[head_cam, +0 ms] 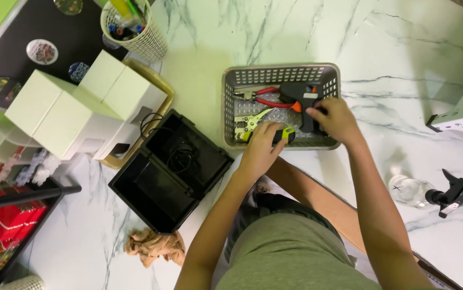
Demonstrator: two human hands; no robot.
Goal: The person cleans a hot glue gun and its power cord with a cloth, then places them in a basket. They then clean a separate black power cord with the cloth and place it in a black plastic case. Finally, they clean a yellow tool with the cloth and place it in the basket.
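The landmark for this report is the grey basket (281, 72) on the marble table (403, 70). Nearest the person, the left hand (261, 147) rests over the front rim of the basket, fingers curled around a yellow-green and black tool (285, 133) that lies just inside that rim; the thumb side is hidden, so the firmness of the hold cannot be confirmed. The right hand (334, 119), at the basket's front right corner, has its fingers closed on the handle of a black glue gun (302, 96), whose body and orange nozzle point toward the middle of the basket. Beyond the fingers, toward the far wall of the basket, lie red-handled pliers (263, 95), with yellow-handled pliers (250, 122) just left of the left hand. Judged risks: the glue gun's nozzle sits touching or close against the red handles and could drag them if lifted; the light basket could shift under both hands. Left of the basket stands an open black case (170, 169); well right of it, a spray bottle (430, 192) lies on its side.
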